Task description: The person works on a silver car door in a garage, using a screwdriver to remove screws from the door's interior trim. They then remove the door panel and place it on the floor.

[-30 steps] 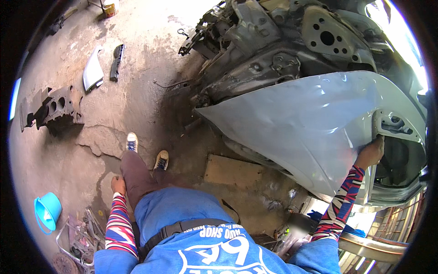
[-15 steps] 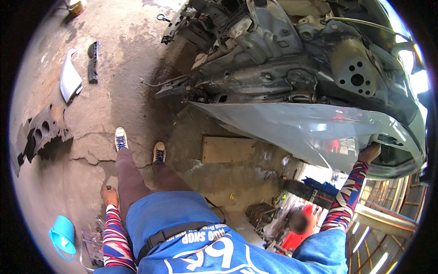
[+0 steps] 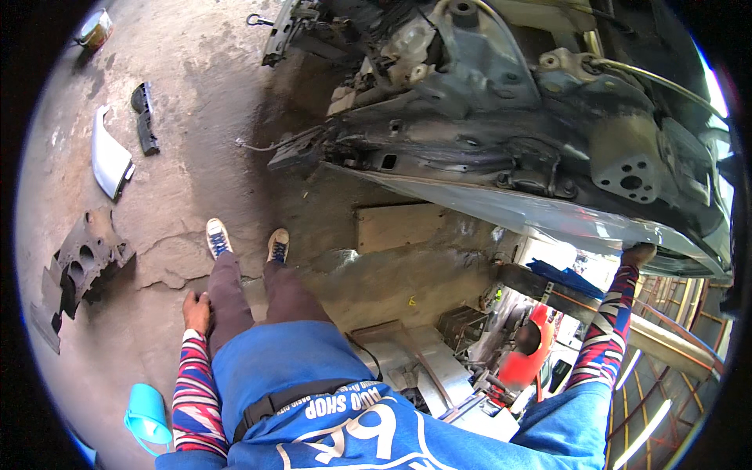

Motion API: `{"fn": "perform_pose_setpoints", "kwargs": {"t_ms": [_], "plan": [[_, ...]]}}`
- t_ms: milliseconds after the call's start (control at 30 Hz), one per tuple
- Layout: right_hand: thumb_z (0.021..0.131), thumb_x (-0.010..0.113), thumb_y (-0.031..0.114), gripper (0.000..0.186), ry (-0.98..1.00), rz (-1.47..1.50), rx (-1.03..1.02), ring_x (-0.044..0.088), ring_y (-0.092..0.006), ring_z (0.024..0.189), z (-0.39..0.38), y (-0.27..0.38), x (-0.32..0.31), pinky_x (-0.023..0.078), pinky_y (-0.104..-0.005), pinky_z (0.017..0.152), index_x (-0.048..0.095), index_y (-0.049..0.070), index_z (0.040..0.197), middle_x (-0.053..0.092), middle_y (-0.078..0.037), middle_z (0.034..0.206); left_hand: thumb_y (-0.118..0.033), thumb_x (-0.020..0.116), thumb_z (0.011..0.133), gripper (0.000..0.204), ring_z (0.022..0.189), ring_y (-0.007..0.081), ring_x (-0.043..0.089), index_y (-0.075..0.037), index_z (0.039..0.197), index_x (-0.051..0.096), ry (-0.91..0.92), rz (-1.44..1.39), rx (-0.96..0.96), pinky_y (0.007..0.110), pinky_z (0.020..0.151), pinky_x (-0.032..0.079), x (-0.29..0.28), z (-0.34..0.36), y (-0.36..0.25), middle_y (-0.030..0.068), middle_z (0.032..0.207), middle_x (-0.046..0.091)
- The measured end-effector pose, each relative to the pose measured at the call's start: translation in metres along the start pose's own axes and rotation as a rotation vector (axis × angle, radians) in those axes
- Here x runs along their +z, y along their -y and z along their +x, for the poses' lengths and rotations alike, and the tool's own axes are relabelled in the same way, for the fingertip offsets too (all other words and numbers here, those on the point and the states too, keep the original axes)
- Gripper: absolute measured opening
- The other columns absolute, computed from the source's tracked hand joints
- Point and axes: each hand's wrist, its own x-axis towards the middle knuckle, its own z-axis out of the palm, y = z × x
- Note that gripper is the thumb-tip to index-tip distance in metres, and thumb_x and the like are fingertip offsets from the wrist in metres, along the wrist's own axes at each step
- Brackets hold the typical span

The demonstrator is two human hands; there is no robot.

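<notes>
My right arm stretches out to the right, and my right hand [image 3: 639,253] is closed over the upper edge of a grey car door [image 3: 548,221], near its window opening. The door stands beside the stripped dark metal body [image 3: 470,133] of a car, which shows bare brackets, holes and cables. Only a narrow slant of the door's outer skin shows. Beside my left thigh hangs my left hand [image 3: 197,311], with nothing in it and its fingers loosely bent and a little apart.
On the concrete floor to the left lie a silver body panel [image 3: 110,157], a black strip [image 3: 145,121] and a torn dark panel [image 3: 82,258]. A blue bucket [image 3: 146,411] stands near my left arm. A flat board [image 3: 399,225] lies by the car; metal parts [image 3: 423,364] are at lower right.
The grey door now appears narrower and more edge-on, with my right hand still on it. My view has shifted, and my left hand's fingers look less curled.
</notes>
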Motion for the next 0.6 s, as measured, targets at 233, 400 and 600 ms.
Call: {"fn": "perform_pose_setpoints", "kwargs": {"t_ms": [233,400,600], "plan": [[0.095,0.051,0.038,0.043,0.129,-0.064,0.009,0.066,-0.0275,0.097,0.002,-0.003,-0.01,0.054,-0.042,0.088,0.069,0.002,0.109,0.07,-0.013,0.107,-0.023,0.062,0.097,0.028,0.072,0.0262,0.065,0.005,0.096,0.061,0.05,0.014,-0.037,0.039,0.068,0.053,-0.026,0.012,-0.03,0.0158,0.084,0.067],[0.097,0.053,0.036,0.036,0.267,-0.596,-0.43,0.064,-0.0246,0.097,0.021,-0.016,-0.027,0.054,-0.0387,0.085,0.065,0.004,0.11,0.068,-0.01,0.107,-0.019,0.062,0.097,0.024,0.067,0.0205,0.063,0.005,0.097,0.061,0.093,-0.132,-0.133,0.036,0.065,0.053,-0.043,0.009,-0.031,0.0123,0.081,0.065],[0.093,0.05,0.031,0.04,0.22,-0.347,-0.334,0.067,-0.0251,0.089,0.028,-0.029,-0.027,0.055,-0.0388,0.081,0.07,-0.003,0.104,0.071,-0.012,0.1,-0.02,0.064,0.095,0.025,0.071,0.0239,0.064,0.004,0.101,0.063,0.022,-0.022,-0.174,0.039,0.071,0.054,-0.046,-0.006,-0.008,0.0154,0.083,0.068]]}}
